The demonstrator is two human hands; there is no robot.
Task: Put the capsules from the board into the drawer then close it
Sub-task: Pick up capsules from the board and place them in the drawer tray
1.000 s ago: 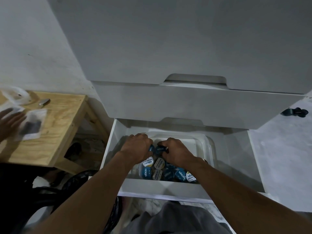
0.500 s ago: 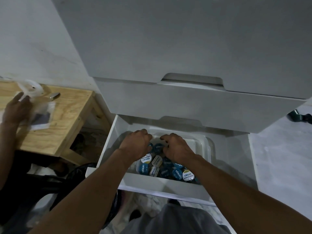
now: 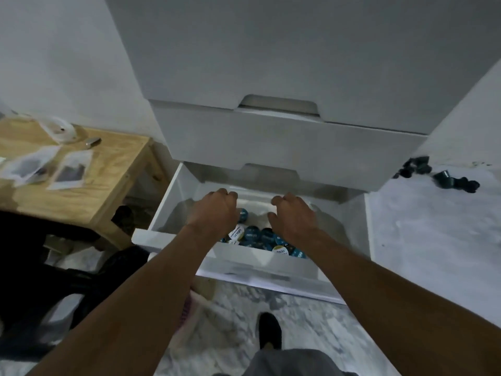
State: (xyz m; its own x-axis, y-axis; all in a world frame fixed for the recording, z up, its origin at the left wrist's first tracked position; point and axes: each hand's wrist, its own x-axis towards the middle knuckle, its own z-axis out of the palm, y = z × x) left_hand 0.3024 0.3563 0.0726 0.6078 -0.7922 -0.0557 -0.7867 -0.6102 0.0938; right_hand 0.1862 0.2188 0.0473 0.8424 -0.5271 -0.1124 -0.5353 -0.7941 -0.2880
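Observation:
The bottom white drawer (image 3: 260,270) is pulled out. A white tub inside it holds several blue and white-topped capsules (image 3: 257,237). Both hands hover above the tub, knuckles up and a palm's width apart. My left hand (image 3: 217,210) has loosely curled fingers, with one blue capsule (image 3: 243,214) lying just beside it. My right hand (image 3: 294,215) also hangs loosely curled, thumb out. I see nothing held in either hand. Several dark capsules (image 3: 444,179) lie on the pale surface at the right, beside the cabinet.
Two shut drawers (image 3: 271,147) of the cabinet overhang the open one. A wooden table (image 3: 89,185) at the left carries clear plastic bags (image 3: 70,169) and a small metal piece. A dark chair (image 3: 40,267) sits below it. My shoe (image 3: 269,332) rests on the marbled floor.
My hands were together over the capsules; they have lifted and moved apart. The view has shifted, showing more dark capsules at the right. Another person's hand has left the wooden table.

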